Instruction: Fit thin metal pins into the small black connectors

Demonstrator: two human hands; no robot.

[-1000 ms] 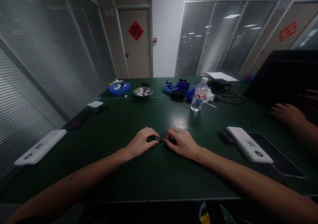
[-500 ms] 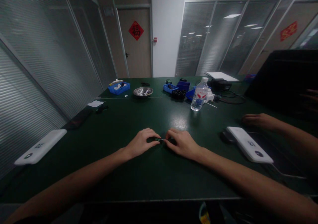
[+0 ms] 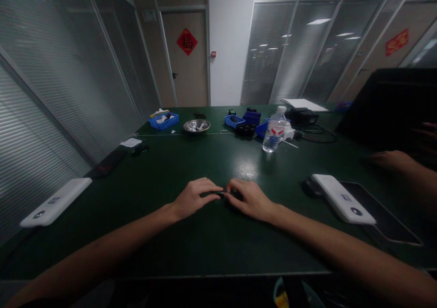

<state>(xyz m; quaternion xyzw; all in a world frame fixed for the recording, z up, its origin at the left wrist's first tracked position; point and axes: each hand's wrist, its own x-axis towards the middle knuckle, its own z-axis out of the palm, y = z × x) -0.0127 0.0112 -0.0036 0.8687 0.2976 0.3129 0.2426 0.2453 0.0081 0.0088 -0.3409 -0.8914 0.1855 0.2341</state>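
Note:
My left hand [image 3: 194, 197] and my right hand [image 3: 248, 199] rest side by side on the dark green table [image 3: 211, 239], fingertips meeting. Between them they pinch a small dark part [image 3: 221, 193]; most of it is hidden by the fingers and I cannot make out what it is. Both hands have their fingers curled and pressed together.
A white flat device [image 3: 54, 202] lies at the left, another [image 3: 342, 198] at the right beside a dark tablet [image 3: 382, 212]. A water bottle [image 3: 274, 130], blue bins [image 3: 164, 120], and a metal bowl [image 3: 196, 125] stand further back. Another person's hand [image 3: 392, 160] reaches in at right.
My hands have stayed in place, fingers closing slightly over the small part. The other person's hand at the right has drawn back to the right, uncovering the tablet.

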